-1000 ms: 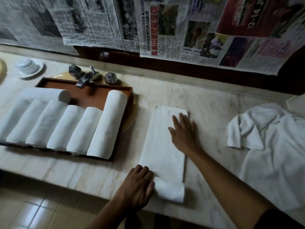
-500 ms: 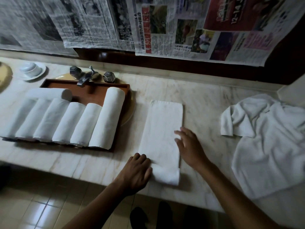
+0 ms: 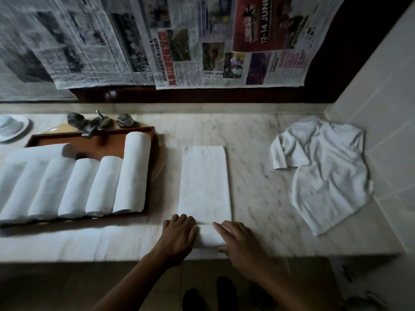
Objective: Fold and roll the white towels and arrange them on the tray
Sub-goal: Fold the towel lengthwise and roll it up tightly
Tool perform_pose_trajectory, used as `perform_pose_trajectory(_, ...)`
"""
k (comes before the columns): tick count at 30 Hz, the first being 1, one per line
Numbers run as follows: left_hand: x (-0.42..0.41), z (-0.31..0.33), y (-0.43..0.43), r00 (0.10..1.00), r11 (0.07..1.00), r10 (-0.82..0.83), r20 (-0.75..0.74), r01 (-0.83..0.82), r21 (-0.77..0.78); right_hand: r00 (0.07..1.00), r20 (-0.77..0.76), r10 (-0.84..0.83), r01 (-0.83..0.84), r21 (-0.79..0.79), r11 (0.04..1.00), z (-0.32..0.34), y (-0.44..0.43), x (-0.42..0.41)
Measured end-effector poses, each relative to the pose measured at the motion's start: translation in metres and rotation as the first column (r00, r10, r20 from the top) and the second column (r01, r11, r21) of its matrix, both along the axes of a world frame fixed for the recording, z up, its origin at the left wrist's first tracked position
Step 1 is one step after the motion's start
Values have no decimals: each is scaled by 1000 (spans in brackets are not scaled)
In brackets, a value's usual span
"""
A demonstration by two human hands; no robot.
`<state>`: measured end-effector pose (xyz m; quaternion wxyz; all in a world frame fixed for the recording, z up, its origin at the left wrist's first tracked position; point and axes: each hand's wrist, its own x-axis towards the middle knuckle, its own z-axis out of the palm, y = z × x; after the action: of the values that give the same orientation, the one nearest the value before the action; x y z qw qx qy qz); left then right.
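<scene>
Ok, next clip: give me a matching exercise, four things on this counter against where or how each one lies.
Things:
1. folded towel
2. crumpled towel
3. wooden tray
4. saucer

Places and states:
A. loose heap near the right wall
B. far left edge of the view, a white cup on it
C. holds the rolled towels
D. flat on the marble, near end started into a roll

Pairs: 1-D, 2-A, 3-C, 4-B
</scene>
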<state>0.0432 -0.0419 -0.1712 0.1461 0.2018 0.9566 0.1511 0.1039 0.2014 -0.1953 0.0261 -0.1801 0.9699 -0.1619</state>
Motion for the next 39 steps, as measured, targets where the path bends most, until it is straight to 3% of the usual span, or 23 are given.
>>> perform_pose_trajectory(3, 11, 2, -6, 999, 1000, 5, 46, -5, 14, 999, 39, -16, 15, 33, 999, 6, -6, 15)
perform_pose_trajectory(7, 19, 1, -15, 985, 980, 127, 115, -143, 142, 986, 165, -26, 16, 58, 998, 18, -12, 19)
perform_pose_trajectory(10, 32, 6, -15, 981, 981, 136, -139, -114, 157, 974, 224, -35, 22, 56, 998, 32, -14, 14)
perform_pose_trajectory(12, 47, 11, -10, 954, 987, 24, -299, 26, 160, 969, 243, -48, 35, 57, 998, 37, -15, 12)
perform_pose_trajectory(14, 61, 6, -6, 926, 982, -135, -353, 174, 80, 964, 259, -64, 52, 53, 997, 38, -17, 11)
perform_pose_trajectory(18, 66, -7, -10, 931, 962, -268, -247, 242, -131, 962, 259, -88, 77, 51, 996, 39, -22, 10)
perform_pose_trajectory(23, 54, -3, -9, 947, 953, -295, -126, 281, -113, 989, 53, -135, 132, 54, 990, 37, -46, 28)
perform_pose_trajectory(30, 19, -4, -17, 943, 951, -304, -134, 309, 16, 990, 100, -96, 81, 147, 986, 28, -47, 21)
perform_pose_trajectory(39, 1, -3, -24, 971, 975, -219, -95, 221, 14, 977, 187, -105, 70, 182, 981, 36, -39, -2)
